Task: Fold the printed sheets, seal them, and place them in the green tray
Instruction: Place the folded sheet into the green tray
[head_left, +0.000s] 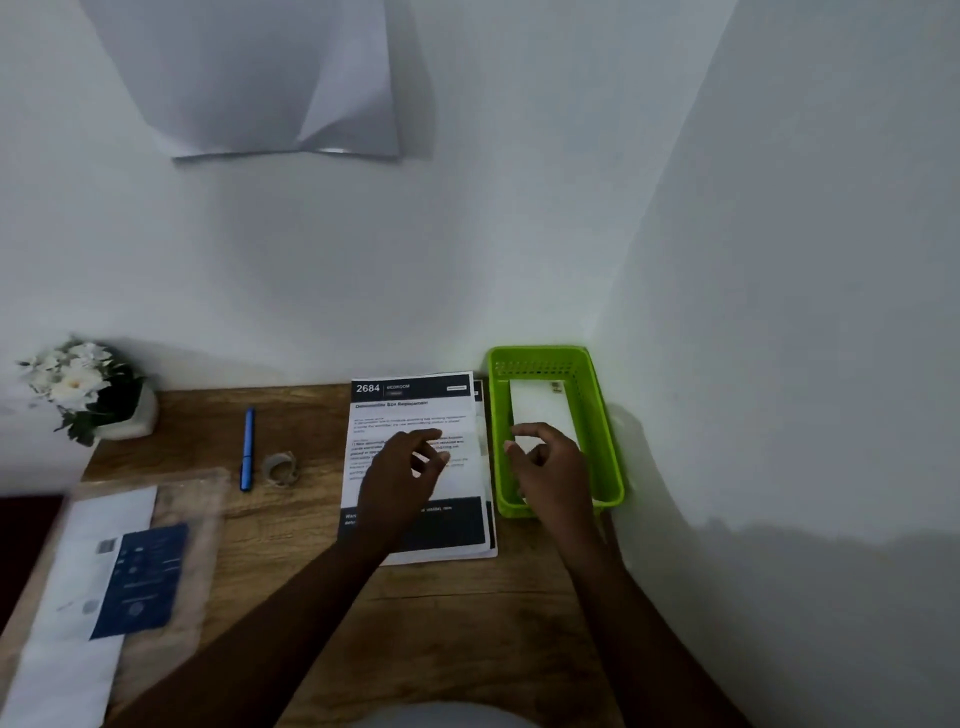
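A stack of printed sheets (415, 410) with a dark header reading 2684 lies flat on the wooden desk, left of the green tray (608, 431). A folded white sheet (540, 410) lies inside the tray. My left hand (402, 475) hovers over the middle of the top sheet with its fingers loosely curled and nothing in them. My right hand (553, 467) is above the near half of the tray, over the folded sheet, fingers loosely curled; no grip on the sheet shows.
A roll of tape (279, 469) and a blue pen (248, 449) lie left of the sheets. A potted white flower (88, 389) stands at the back left. Other papers in a clear sleeve (104, 571) cover the near left. Walls close in behind and right.
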